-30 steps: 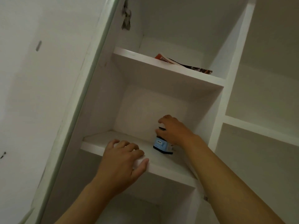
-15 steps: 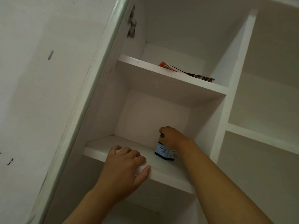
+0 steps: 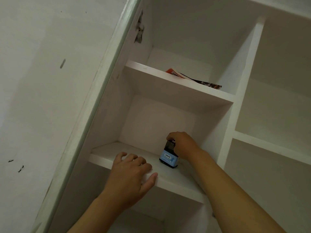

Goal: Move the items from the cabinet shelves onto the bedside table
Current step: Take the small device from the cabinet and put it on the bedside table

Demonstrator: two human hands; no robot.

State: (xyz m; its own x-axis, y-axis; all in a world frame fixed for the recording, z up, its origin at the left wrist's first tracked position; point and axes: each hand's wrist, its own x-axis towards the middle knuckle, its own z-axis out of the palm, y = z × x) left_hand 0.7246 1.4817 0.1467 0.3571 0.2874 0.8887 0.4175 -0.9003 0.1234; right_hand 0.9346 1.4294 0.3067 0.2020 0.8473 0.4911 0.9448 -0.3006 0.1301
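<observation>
The lower shelf [image 3: 107, 153] lies bare left of the small blue device [image 3: 168, 158]; the upper shelf [image 3: 176, 84] overhangs it, and the right divider [image 3: 230, 125] stands near.

Small box-shaped device [image 3: 168, 157] standing on lower shelf [image 3: 176, 184], toward right side. Right hand [image 3: 182, 145] on top of device; left hand [image 3: 133, 175] on shelf front edge, left of device. Magazine [image 3: 193, 79] lying flat on upper shelf [image 3: 168, 83], above.
</observation>
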